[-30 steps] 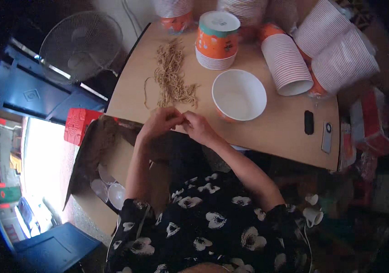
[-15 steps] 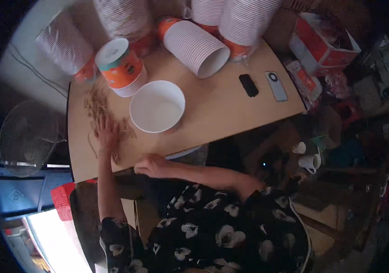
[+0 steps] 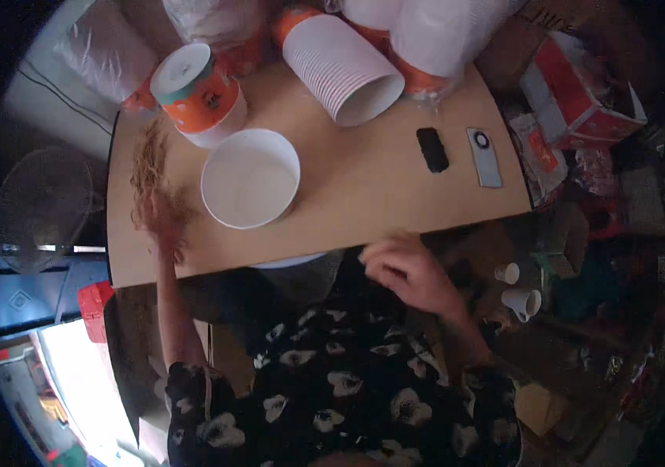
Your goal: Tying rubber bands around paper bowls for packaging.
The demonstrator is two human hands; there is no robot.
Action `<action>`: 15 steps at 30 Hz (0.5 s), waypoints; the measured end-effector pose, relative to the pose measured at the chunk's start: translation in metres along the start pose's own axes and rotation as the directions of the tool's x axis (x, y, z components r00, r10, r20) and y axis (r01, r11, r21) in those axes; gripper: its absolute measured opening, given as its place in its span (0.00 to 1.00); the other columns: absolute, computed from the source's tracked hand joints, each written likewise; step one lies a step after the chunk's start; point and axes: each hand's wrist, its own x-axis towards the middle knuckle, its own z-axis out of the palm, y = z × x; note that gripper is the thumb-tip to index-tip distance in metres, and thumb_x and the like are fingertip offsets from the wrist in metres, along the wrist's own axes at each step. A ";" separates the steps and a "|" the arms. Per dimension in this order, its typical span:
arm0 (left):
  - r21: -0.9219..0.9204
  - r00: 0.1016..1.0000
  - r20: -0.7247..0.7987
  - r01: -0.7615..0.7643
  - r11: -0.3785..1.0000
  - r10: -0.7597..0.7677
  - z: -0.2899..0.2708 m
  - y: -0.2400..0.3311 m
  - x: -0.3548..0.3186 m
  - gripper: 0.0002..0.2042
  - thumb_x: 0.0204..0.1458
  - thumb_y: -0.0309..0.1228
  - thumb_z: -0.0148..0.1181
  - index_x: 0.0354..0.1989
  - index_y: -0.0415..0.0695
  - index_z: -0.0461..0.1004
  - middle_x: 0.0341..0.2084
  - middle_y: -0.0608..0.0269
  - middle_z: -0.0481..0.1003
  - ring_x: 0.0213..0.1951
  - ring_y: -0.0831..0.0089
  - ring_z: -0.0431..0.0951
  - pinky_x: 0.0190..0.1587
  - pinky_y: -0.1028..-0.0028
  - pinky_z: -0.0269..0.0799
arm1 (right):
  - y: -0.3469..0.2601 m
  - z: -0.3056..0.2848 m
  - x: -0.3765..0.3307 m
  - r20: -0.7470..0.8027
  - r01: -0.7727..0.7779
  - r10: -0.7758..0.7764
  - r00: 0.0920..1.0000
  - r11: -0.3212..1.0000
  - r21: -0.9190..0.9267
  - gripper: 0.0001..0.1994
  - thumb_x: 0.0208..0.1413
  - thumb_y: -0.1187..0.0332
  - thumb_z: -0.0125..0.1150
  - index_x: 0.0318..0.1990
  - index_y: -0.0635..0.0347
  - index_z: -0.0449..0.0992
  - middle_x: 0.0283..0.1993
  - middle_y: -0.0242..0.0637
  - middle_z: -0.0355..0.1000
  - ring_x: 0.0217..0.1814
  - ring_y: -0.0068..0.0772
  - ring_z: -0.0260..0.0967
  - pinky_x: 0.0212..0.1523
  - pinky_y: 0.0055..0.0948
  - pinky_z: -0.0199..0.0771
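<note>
My left hand [image 3: 160,219] rests low in a loose heap of thin, tan-brown strands [image 3: 148,156] along the table's left side. Its fingers are blurred among them, so I cannot make out whether they grip any. My right hand [image 3: 406,271] is raised by the front table edge, well apart from the left, its fingers curled in and slightly blurred; I see nothing held there. Between the hands, a little farther back, a large white paper tub [image 3: 248,183] stands with its open mouth up. Behind it is an upside-down stack of orange and white paper tubs [image 3: 202,101].
Nested paper tubs [image 3: 340,70] lie on their side at the back, among plastic-wrapped stacks [image 3: 441,39]. A black phone-like object [image 3: 431,149] and a silver-white one [image 3: 485,159] lie on the right. Beyond the table stand a red and white carton [image 3: 578,97] and a white mug [image 3: 521,302].
My right hand has swung from beside the left forearm to the right along the front edge. My left hand remains at the strands. The whole view has shifted slightly.
</note>
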 end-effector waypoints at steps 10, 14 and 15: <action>-0.838 0.820 0.545 0.538 0.087 0.177 -0.155 0.259 -0.045 0.10 0.54 0.21 0.63 0.45 0.36 0.76 0.37 0.64 0.76 0.36 0.80 0.74 0.38 0.81 0.72 | -0.018 0.033 0.047 -0.191 -0.304 0.339 0.921 0.934 0.190 0.03 0.60 0.73 0.57 0.38 0.63 0.71 0.29 0.48 0.73 0.30 0.40 0.76 0.30 0.35 0.73; -0.787 0.778 0.597 0.615 -0.043 0.194 -0.151 0.280 -0.044 0.16 0.51 0.24 0.68 0.48 0.38 0.75 0.40 0.63 0.77 0.40 0.80 0.75 0.41 0.78 0.73 | -0.023 0.055 0.044 -0.208 -0.206 0.213 0.955 0.977 0.052 0.03 0.59 0.73 0.57 0.38 0.62 0.71 0.30 0.50 0.73 0.32 0.51 0.76 0.31 0.41 0.72; -0.846 0.820 0.527 0.532 0.045 0.223 -0.147 0.279 -0.045 0.17 0.51 0.25 0.68 0.49 0.38 0.74 0.41 0.62 0.77 0.43 0.78 0.76 0.44 0.77 0.73 | -0.026 0.059 0.044 -0.232 -0.178 0.174 0.957 0.984 0.003 0.03 0.59 0.75 0.59 0.37 0.63 0.71 0.28 0.47 0.71 0.28 0.40 0.72 0.29 0.34 0.70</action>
